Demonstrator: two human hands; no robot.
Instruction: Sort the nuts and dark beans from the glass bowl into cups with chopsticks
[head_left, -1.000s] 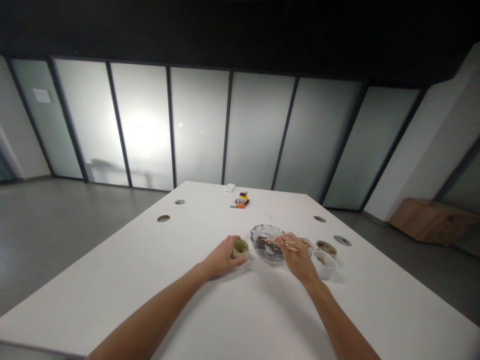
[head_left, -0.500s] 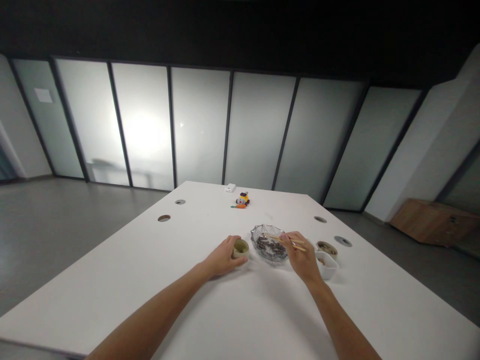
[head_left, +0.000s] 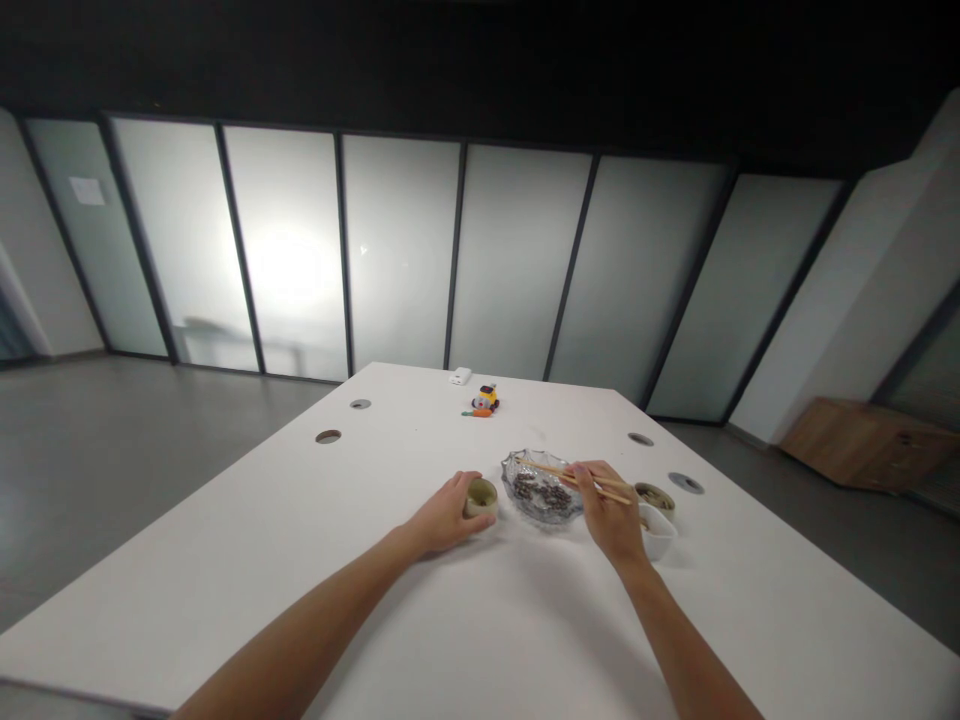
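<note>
My left hand is wrapped round a small greenish cup standing on the white table. In my right hand is a pair of wooden chopsticks, their tips pointing left over a clear glass bowl. Dark seed-like pieces lie in the bottom of that bowl. The bowl stands just right of the cup. Partly behind my right hand is a white dish with something small and brownish in it. Whether the chopstick tips hold anything is too small to tell.
A round container with pale contents stands behind the white dish. Farther back on the table lie a yellow toy car, an orange carrot-shaped piece and a white box. Round holes mark both table sides.
My right hand has shifted slightly to the right. The chopsticks have lifted and their tips have moved toward the bowl's far left rim. My left hand and the cup have stayed put.
</note>
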